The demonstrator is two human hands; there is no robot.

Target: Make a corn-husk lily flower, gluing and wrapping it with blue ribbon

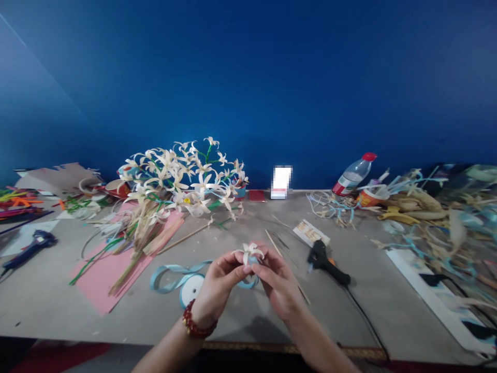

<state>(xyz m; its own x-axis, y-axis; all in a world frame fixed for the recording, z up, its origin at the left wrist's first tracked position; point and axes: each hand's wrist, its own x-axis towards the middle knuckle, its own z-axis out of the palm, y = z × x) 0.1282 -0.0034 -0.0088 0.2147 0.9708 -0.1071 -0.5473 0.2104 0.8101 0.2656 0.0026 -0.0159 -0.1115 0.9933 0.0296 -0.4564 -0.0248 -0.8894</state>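
Between my two hands, above the near middle of the table, is a small white handmade flower with narrow petals spread upward. My left hand pinches it from the left, a beaded red bracelet on the wrist. From the right, my right hand closes its thumb and fingers on the same flower. A bit of light blue shows at the flower's base, by the thumb tips. Loops of light blue ribbon lie left of my hands, beside a white ribbon spool partly hidden by my left wrist.
Many white flowers on green stems stand at the back left, near pink paper. A black glue gun lies right, its cord running forward. Further right are a power strip and a bottle. Another glue gun lies far left.
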